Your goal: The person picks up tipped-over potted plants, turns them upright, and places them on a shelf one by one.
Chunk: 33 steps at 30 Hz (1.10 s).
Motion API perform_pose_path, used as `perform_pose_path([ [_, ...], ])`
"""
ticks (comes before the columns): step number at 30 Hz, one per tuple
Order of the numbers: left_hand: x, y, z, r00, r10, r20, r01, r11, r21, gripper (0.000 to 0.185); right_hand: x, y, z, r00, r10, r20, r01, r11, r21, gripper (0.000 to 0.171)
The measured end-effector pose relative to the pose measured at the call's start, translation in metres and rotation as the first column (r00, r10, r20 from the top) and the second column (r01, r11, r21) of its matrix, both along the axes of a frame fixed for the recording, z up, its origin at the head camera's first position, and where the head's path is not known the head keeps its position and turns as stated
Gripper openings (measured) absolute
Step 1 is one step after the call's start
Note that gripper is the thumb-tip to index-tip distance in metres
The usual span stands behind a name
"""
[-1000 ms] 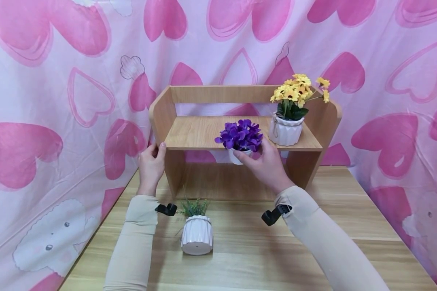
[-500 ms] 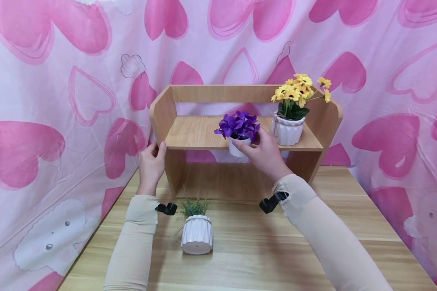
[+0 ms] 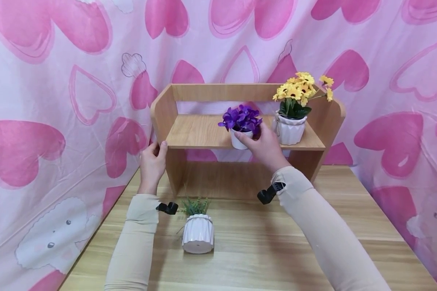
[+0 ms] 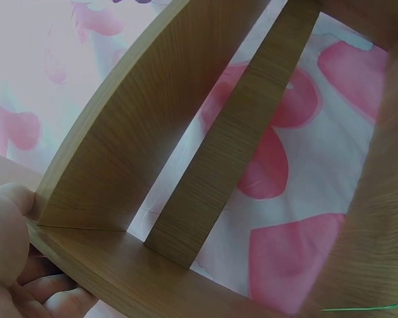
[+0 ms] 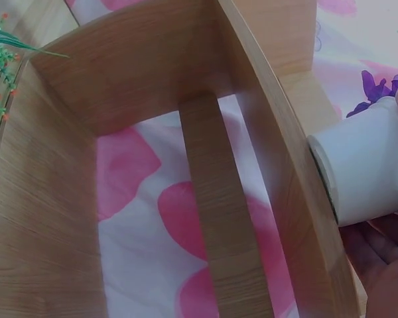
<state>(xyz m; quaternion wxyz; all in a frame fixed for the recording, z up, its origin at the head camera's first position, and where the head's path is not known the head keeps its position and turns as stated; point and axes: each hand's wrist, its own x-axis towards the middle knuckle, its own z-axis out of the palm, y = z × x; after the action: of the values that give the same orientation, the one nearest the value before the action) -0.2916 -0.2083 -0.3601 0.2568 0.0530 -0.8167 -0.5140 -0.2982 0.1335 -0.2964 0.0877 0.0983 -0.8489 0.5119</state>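
Note:
My right hand (image 3: 263,146) grips a small white pot of purple flowers (image 3: 241,124) at the front edge of the wooden shelf (image 3: 200,131); the right wrist view shows the pot (image 5: 365,162) against the shelf's front edge, with my palm under it. Its base is level with the shelf board. My left hand (image 3: 152,161) holds the shelf's left side panel, thumb on the front edge; its fingers (image 4: 26,291) curl round the panel. A white pot of yellow flowers (image 3: 292,113) stands on the shelf's right end.
A white ribbed pot of green grass (image 3: 198,230) stands on the wooden table (image 3: 262,250) in front of the shelf, between my forearms. A pink heart-patterned cloth (image 3: 58,89) hangs close behind and on both sides.
My right hand has lifted the purple flower pot up and back, from below the shelf's front edge to the level of the shelf board. The left hand has stayed on the side panel.

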Motion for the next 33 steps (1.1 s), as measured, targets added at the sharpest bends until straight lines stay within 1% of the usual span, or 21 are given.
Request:
perform_pose_path([
  [7,-0.002,-0.001,-0.002,0.999,0.012,-0.030,-0.013,1.000,-0.017,0.049,-0.007,-0.004,0.002,0.997,-0.057,0.050,0.057,0.998,0.011,0.101],
  [15,-0.002,0.000,-0.002,1.000,0.020,-0.024,-0.021,1.000,-0.019,0.051,-0.018,-0.009,0.005,0.996,-0.062,0.059,0.061,0.998,0.016,0.099],
  [22,-0.002,0.000,-0.002,1.000,0.016,-0.015,-0.016,1.000,-0.020,0.052,-0.021,-0.011,0.009,0.994,-0.063,0.089,0.059,0.998,0.037,0.098],
  [28,-0.003,0.000,-0.002,0.999,0.018,-0.032,-0.019,0.999,-0.031,0.051,-0.022,-0.013,0.013,0.989,-0.084,0.121,0.075,0.995,0.073,0.098],
  [33,-0.002,-0.001,-0.002,1.000,0.017,-0.022,-0.018,0.999,-0.028,0.052,-0.022,-0.013,0.014,0.986,-0.100,0.135,0.088,0.992,0.091,0.100],
])
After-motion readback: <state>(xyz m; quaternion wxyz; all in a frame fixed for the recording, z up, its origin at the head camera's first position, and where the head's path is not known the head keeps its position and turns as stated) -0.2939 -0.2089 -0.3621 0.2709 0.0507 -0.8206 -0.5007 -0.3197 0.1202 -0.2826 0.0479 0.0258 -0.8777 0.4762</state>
